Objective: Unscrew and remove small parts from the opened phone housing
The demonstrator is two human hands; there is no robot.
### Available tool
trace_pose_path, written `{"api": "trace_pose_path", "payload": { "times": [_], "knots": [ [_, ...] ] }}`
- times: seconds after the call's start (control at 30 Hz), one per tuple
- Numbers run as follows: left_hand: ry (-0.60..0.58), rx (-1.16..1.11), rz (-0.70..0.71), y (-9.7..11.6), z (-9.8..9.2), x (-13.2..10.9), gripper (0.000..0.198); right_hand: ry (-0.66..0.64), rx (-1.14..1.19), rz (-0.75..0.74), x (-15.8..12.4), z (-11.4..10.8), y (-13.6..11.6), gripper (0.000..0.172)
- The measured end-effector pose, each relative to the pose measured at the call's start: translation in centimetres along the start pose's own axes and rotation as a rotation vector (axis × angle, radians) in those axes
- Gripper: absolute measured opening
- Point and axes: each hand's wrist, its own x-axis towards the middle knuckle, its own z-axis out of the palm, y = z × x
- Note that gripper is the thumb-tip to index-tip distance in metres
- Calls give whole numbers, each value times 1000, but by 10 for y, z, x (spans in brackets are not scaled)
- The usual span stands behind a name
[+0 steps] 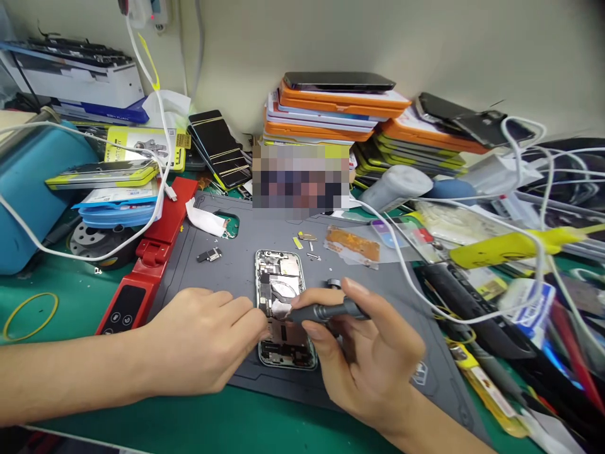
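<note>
An opened phone [283, 353] lies on the grey mat [189, 366], its inner parts showing. My right hand [373, 353] is closed around a dark screwdriver [326, 311], whose front end points left over the middle of the phone. At the phone's left edge is my left hand [212, 340], its fingers curled and fingertips down by the frame; what they pinch, if anything, is hidden. A whitish piece [282, 308] shows inside the phone between the two hands. Small loose parts [209, 255] lie on the mat to the upper left of the phone.
A red device [130, 302] stands along the mat's left edge. Orange boxes [326, 101] are stacked at the back. White cables [401, 252] loop over the right side, near a yellow tool [510, 247] and a black case. A blue machine [42, 195] is at far left.
</note>
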Motion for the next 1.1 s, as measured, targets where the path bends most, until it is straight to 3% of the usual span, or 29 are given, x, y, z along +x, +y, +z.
{"api": "trace_pose_path", "payload": {
  "times": [0.27,0.7,0.9,1.1],
  "knots": [
    [139,52,-11,2,2,3,42,-45,-56,-57,1,4,2,77],
    [117,38,3,2,5,1,39,-61,-85,-41,4,4,0,72],
    [125,35,6,2,8,0,40,-87,-161,-113,10,0,-2,67],
    [157,18,14,2,5,3,40,-126,-177,-145,11,-4,-6,78]
  ]
}}
